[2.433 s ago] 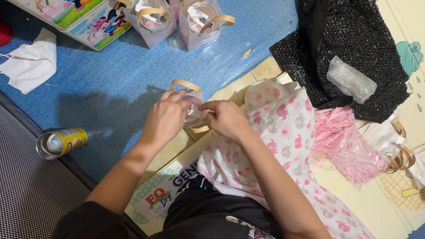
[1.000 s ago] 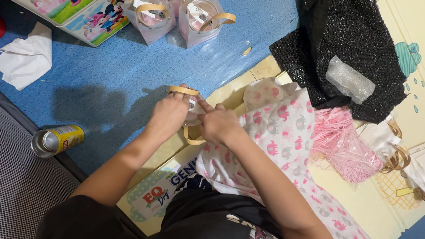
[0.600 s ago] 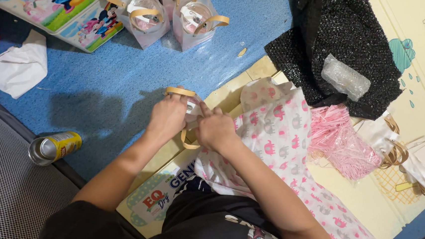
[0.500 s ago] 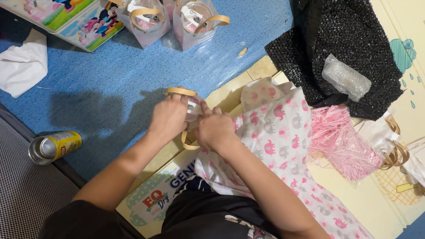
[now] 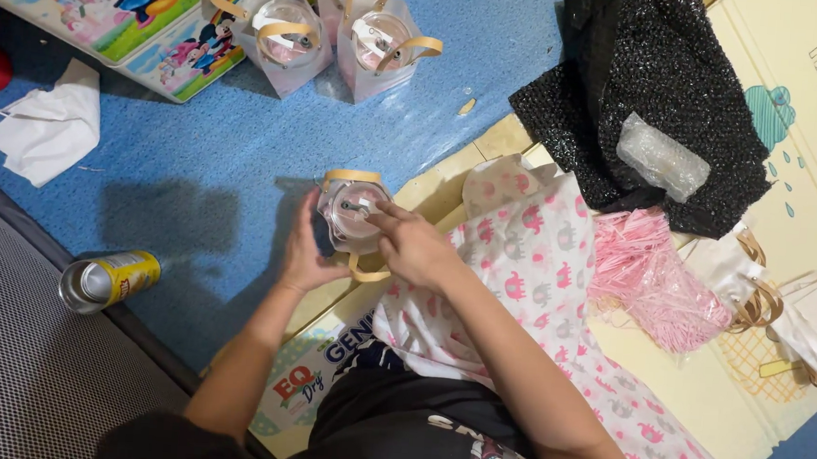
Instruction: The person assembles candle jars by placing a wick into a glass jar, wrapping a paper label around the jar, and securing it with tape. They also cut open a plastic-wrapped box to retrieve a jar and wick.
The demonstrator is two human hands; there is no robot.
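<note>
A small clear gift bag (image 5: 352, 208) with tan handles stands on the blue mat in front of me, a round clear item inside it. My left hand (image 5: 303, 251) cups the bag's left side. My right hand (image 5: 415, 245) rests on its right side, fingers reaching over the open top and touching the item inside. Three finished bags of the same kind (image 5: 288, 31) stand at the far edge of the mat.
A pile of pink shredded paper (image 5: 652, 287) lies right of my pink-patterned lap cloth (image 5: 531, 257). A black glittery cloth (image 5: 658, 94) with a bubble-wrap piece (image 5: 661, 161) lies beyond. A yellow can (image 5: 106, 281) lies left. White cloth (image 5: 47, 128), cartoon-printed board (image 5: 127, 9), flat bags (image 5: 805, 320).
Both hands were closed over the bag's top; now they have parted, the left slid down its side, and the round item inside shows. The view shifted slightly.
</note>
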